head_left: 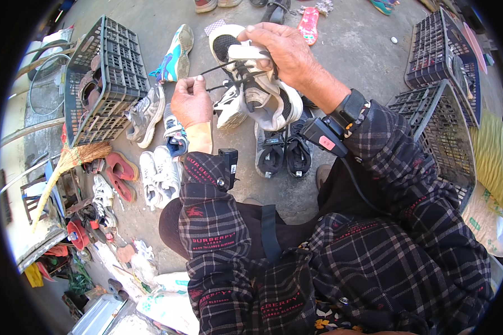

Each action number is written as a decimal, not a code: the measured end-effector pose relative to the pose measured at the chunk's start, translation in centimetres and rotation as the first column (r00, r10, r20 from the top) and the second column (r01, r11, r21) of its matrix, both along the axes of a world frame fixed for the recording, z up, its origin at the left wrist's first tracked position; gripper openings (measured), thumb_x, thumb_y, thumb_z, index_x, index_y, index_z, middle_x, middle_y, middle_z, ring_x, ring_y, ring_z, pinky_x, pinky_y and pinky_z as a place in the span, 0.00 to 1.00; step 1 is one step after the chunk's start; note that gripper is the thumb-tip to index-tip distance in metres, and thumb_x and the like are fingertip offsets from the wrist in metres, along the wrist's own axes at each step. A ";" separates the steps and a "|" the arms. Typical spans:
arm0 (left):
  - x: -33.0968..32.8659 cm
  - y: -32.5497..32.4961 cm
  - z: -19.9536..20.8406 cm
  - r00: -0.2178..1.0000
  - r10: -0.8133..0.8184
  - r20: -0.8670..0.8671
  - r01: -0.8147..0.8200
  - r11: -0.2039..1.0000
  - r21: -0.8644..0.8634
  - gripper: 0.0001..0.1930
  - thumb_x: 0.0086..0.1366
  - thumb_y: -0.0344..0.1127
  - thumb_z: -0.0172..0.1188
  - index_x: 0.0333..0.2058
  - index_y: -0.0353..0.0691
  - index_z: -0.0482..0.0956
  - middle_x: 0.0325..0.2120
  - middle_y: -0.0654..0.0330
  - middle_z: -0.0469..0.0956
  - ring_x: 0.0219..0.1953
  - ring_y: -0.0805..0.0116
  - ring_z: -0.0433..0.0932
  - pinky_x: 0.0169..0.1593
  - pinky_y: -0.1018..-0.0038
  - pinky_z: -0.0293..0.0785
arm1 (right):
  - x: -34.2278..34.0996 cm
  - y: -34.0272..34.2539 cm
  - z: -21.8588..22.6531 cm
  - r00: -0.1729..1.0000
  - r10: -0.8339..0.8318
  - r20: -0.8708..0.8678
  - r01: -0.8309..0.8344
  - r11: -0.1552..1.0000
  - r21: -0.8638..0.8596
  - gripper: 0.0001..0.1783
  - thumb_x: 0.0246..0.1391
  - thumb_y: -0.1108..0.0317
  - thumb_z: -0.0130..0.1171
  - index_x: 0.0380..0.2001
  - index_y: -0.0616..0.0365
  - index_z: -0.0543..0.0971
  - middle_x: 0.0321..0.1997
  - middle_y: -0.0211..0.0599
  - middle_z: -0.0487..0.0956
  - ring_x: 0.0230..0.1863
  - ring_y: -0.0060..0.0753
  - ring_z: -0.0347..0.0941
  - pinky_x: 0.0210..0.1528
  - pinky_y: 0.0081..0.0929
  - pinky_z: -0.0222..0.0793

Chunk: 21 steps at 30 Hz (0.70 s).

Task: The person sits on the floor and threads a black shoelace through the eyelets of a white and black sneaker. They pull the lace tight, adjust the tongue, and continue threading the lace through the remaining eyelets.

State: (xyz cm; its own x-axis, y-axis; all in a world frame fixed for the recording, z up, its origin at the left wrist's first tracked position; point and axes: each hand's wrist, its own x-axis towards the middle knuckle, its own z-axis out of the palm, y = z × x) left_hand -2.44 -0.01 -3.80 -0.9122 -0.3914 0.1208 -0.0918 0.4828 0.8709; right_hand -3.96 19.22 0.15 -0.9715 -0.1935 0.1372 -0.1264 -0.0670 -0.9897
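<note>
My left hand (pixel 192 105) is closed, its thumb and finger pinching the ends of black shoelaces (pixel 215 68) pulled out to the left. These laces run to a white-and-black sneaker (pixel 271 103) held in the air in front of me. My right hand (pixel 288 56) is closed around the sneaker's upper part, the thumb and fingers near its tongue and laces. A second white shoe with black mesh (pixel 223 44) shows right behind it; whether my fingers also touch that shoe I cannot tell. Below, a pair of black shoes (pixel 283 153) stands on the ground.
To the left are a black plastic crate (pixel 109 84) with shoes, grey sneakers (pixel 147 116), white sneakers (pixel 160 177), red slippers (pixel 122 176) and a straw broom (pixel 84 156). A blue-and-white shoe (pixel 180 53) lies ahead. More black crates (pixel 441 123) stand at the right.
</note>
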 end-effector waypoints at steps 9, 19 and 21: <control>-0.1 -0.6 -1.4 0.964 0.133 0.232 -0.246 0.782 0.572 0.07 0.59 0.32 0.54 0.32 0.33 0.71 0.21 0.62 0.72 0.14 0.79 0.64 0.15 0.82 0.61 | 0.5 -0.8 0.6 0.987 0.004 0.163 0.054 0.935 -0.351 0.10 0.51 0.66 0.57 0.33 0.61 0.77 0.22 0.27 0.73 0.19 0.12 0.65 0.17 0.08 0.60; 0.5 1.7 2.2 0.903 -0.378 -0.206 0.424 0.865 0.270 0.16 0.56 0.28 0.54 0.43 0.28 0.67 0.35 0.56 0.76 0.21 0.79 0.73 0.23 0.85 0.68 | 0.2 -1.6 -0.7 0.962 -0.038 0.270 0.108 0.962 -0.250 0.09 0.50 0.68 0.56 0.29 0.65 0.76 0.20 0.28 0.71 0.16 0.14 0.61 0.15 0.13 0.54; 1.3 3.7 2.4 0.863 -0.492 -0.112 0.491 0.768 0.411 0.16 0.57 0.29 0.55 0.44 0.30 0.66 0.35 0.56 0.76 0.22 0.79 0.74 0.23 0.85 0.68 | 0.4 -1.7 -0.9 0.959 -0.063 0.276 0.129 0.965 -0.226 0.09 0.50 0.67 0.56 0.27 0.64 0.76 0.18 0.27 0.70 0.17 0.15 0.62 0.16 0.14 0.55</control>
